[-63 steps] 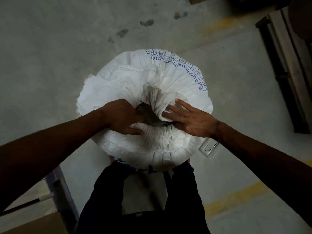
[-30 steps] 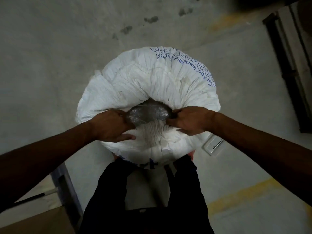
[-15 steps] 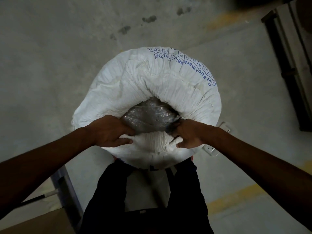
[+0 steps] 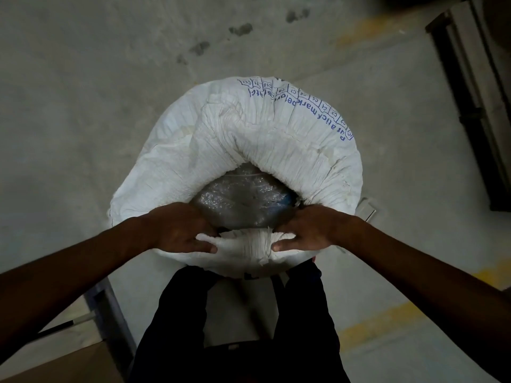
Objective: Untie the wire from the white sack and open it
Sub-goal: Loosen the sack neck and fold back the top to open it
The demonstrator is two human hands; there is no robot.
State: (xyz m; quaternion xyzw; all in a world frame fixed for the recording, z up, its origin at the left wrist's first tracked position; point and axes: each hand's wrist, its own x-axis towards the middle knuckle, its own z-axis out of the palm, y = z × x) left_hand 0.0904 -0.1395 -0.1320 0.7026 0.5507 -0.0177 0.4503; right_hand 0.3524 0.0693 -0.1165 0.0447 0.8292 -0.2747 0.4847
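Note:
A big white woven sack (image 4: pixel 276 139) with blue printed lettering stands on the concrete floor right in front of me. Its mouth gapes open, and a clear crinkled plastic liner (image 4: pixel 243 197) shows inside. My left hand (image 4: pixel 179 230) grips the near rim of the sack on the left, fingers curled over the bunched cloth. My right hand (image 4: pixel 307 230) grips the same near rim on the right. No wire is visible on the sack.
My dark trouser legs (image 4: pixel 235 327) stand against the sack's near side. A cardboard box (image 4: pixel 69 363) and a metal frame (image 4: pixel 110 313) sit at lower left. A dark frame (image 4: pixel 470 92) runs along the right edge. A small white device (image 4: pixel 365 211) lies on the floor by the sack.
The gathered neck has been spread apart into a wide mouth, exposing the plastic liner. Both hands slid outward and toward me, pulling the near rim down.

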